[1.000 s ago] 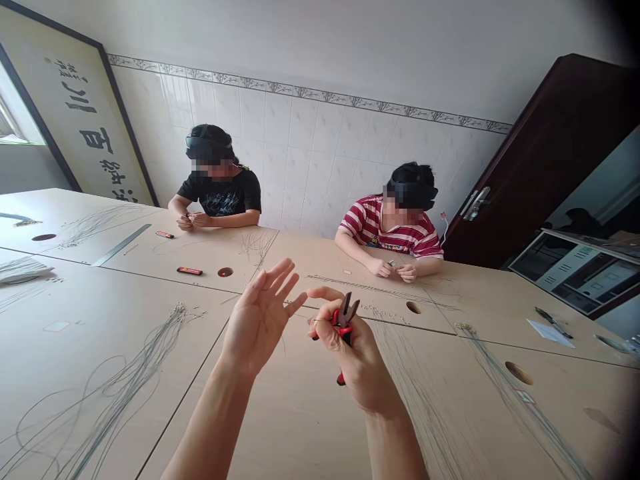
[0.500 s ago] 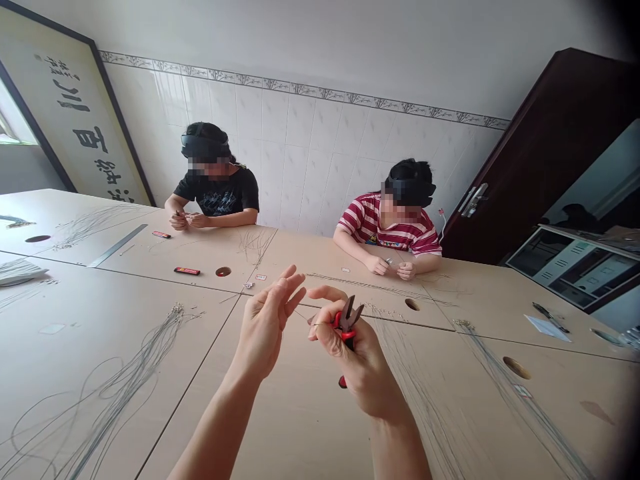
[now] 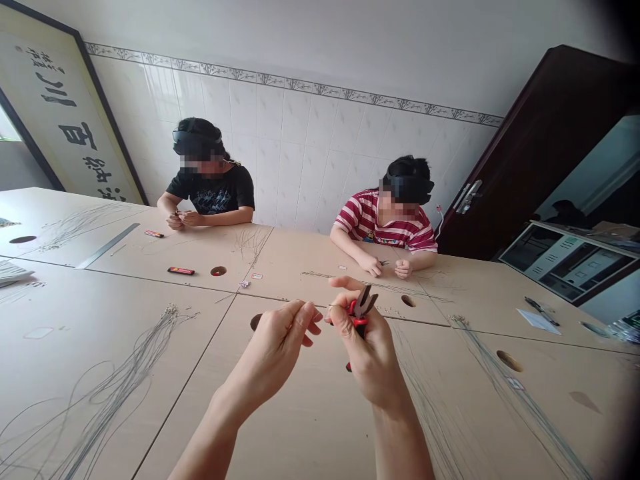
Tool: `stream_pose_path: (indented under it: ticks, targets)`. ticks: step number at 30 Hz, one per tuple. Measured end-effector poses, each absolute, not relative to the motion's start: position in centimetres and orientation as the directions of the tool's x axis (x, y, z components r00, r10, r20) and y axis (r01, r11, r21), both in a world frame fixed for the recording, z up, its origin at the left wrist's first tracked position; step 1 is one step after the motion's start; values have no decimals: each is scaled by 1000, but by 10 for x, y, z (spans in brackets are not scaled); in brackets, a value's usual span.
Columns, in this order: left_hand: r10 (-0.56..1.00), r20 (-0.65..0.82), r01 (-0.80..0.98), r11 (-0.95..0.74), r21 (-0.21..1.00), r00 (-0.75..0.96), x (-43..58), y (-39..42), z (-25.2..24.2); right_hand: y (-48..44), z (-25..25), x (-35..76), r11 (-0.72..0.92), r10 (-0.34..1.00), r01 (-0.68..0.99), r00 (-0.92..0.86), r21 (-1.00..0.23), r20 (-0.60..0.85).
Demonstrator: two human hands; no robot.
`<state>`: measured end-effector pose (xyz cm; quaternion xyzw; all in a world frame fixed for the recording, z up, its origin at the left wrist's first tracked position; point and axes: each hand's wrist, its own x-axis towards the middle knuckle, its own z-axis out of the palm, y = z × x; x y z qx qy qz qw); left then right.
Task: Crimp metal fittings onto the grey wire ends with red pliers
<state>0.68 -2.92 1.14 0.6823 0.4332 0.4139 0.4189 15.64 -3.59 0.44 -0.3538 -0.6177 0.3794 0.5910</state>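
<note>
My right hand (image 3: 367,350) is closed round red-handled pliers (image 3: 361,312), jaws pointing up and away from me. My left hand (image 3: 283,343) is beside it, its thumb and fingers pinched together on a thin wire that runs towards the right hand; the wire is too fine to trace. Both hands hover above the wooden table (image 3: 310,413). A bundle of thin grey wires (image 3: 125,373) lies on the table to my left, and another bundle (image 3: 505,380) lies to my right.
Two people sit across the table, one in a black shirt (image 3: 215,193), one in a red striped shirt (image 3: 387,223), both handling small parts. Red tools (image 3: 181,271), a metal ruler (image 3: 105,245), cable holes (image 3: 509,361) and a dark cabinet (image 3: 540,153) are around.
My left hand went from spread open to pinched and moved in next to the right hand. The right hand with the pliers shifted slightly right.
</note>
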Motion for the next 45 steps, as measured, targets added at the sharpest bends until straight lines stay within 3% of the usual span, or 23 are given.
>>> stream_pose_path:
  ticks: [5, 10, 20, 29, 34, 36, 39, 42, 45]
  targets:
    - [917, 139, 243, -241, 940, 373, 1, -33, 15, -33, 3, 157, 466, 885, 10, 17, -885, 466]
    - [884, 214, 265, -343, 901, 416, -5, -37, 17, -32, 4, 155, 483, 874, 26, 42, -875, 484]
    - [924, 289, 222, -346, 912, 252, -2, -26, 9, -33, 4, 152, 467, 881, 22, 78, -884, 467]
    - [920, 190, 335, -308, 890, 343, -2, -22, 9, -34, 4, 155, 485, 865, 75, 110, -872, 490]
    - [829, -48, 406, -221, 887, 557, -10, -26, 14, -31, 4, 157, 530, 820, 170, 146, -831, 553]
    - [696, -118, 298, -143, 944, 708, -13, -27, 15, -30, 3, 156, 552, 791, 223, 164, -803, 589]
    - [444, -60, 23, 88, 996, 894, -12, -29, 10, -28, 1, 152, 570, 763, 278, 169, -773, 624]
    - [333, 169, -267, 274, 924, 927, -2, -32, 2, -29, -1, 147, 597, 734, 321, 150, -735, 662]
    - [409, 456, -587, 293, 755, 791, 7, -36, 0, -30, -2, 143, 615, 709, 361, 137, -701, 692]
